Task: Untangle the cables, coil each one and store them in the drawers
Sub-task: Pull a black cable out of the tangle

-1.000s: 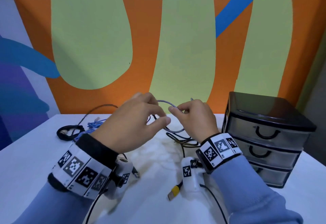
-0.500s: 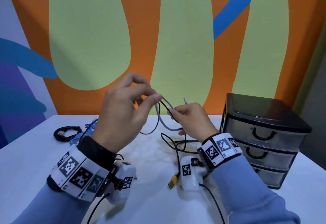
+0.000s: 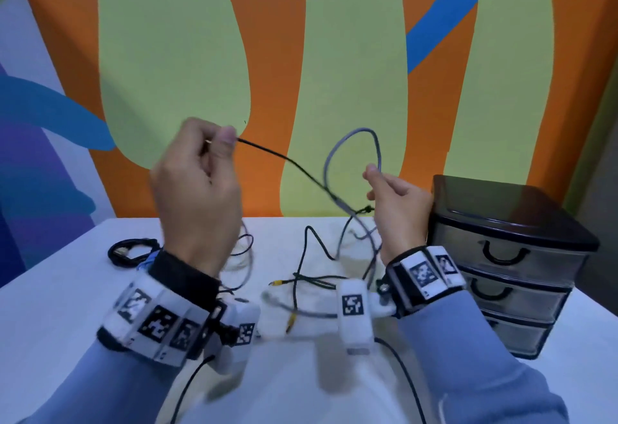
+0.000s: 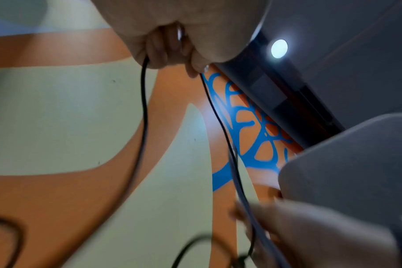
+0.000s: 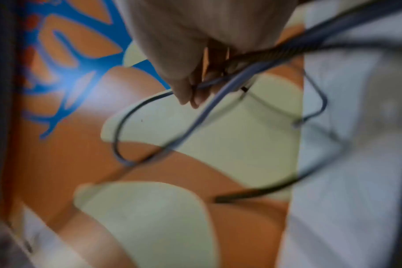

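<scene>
From the head view, my left hand (image 3: 197, 189) pinches the black cable (image 3: 284, 158) at centre left; my right hand (image 3: 398, 209) pinches the grey cable (image 3: 351, 136), looped up at centre. The drawers (image 3: 508, 256) stand shut at right on the table (image 3: 50, 306).

Left wrist view: my curled fingers (image 4: 168, 49) at top clamp the black cable.

Right wrist view: blurred, my fingertips (image 5: 188, 90) grip the grey cable.

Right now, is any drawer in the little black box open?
No, all three drawers of the black drawer unit sit pushed in, their fronts flush in the head view.
</scene>
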A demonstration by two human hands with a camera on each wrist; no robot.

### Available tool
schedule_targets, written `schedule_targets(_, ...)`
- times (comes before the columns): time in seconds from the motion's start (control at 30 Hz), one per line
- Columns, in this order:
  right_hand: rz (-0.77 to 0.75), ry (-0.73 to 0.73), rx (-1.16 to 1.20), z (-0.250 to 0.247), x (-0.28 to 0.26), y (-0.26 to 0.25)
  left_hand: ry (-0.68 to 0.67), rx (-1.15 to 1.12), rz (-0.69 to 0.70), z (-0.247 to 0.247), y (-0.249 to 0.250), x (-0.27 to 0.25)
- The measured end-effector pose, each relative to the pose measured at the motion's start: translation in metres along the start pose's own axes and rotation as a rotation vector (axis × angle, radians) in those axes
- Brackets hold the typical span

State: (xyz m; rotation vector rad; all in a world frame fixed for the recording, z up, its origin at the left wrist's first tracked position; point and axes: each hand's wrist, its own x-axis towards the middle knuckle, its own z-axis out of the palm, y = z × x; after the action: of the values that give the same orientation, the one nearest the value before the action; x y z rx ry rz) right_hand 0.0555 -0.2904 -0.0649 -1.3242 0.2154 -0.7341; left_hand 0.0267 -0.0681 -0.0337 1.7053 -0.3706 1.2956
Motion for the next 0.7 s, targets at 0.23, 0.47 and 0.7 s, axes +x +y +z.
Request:
schedule_targets(0.23,-0.082,-0.065,-0.437,0.001,0.003,0.022,-0.086,-0.266,-0.055,-0.015,-0.006,0.016)
schedule_targets(0.47,0.069,-0.166,-0.75,-0.015,0.016,0.031,0.258,-0.644,-0.192,-0.037,-0.017,0.044)
schedule_targets(0.7,-0.366,-0.202,-0.342,0.004,-0.009,-0.013,-0.172,-0.427,-0.067,-0.023,-0.009,0.026)
